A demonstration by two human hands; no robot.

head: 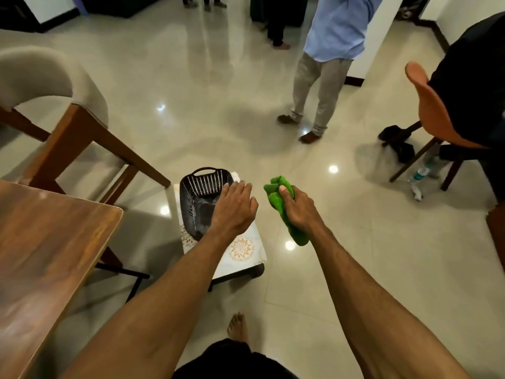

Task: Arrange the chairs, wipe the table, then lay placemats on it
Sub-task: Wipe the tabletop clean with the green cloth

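Right grip [297, 207]: clamped around a crumpled bright green cloth [274, 199], thumb pressed on top. The cloth sticks out above and below the fist.
Green cloth: held in the air over the glossy beige tiled floor [191, 105], well apart from the bench.
Left grip [235, 206]: fingers spread and nearly straight, palm down, holding nothing. It hangs over the right rim of a dark perforated plastic basket [202, 184] (whether it touches the rim cannot be told).
Basket: it has 1 loop handle at its far end and stands on a white sheet printed with orange round motifs [243, 250].
Printed sheet: it lies on top of a low dark stool [257, 270], just right of the bench corner.
Bench: a brown wooden bench [46, 242] with a rounded corner, at the left edge of the view.
Chairs: 2 in view. A beige upholstered chair with wooden legs [54, 77] stands beyond the bench; an orange moulded chair [426, 105] stands far right with a person in black seated on it.
Under the orange chair: clear plastic bottles [419, 173] on the floor.
Beyond: a person in a light blue shirt [336, 31] stands on the tiles.
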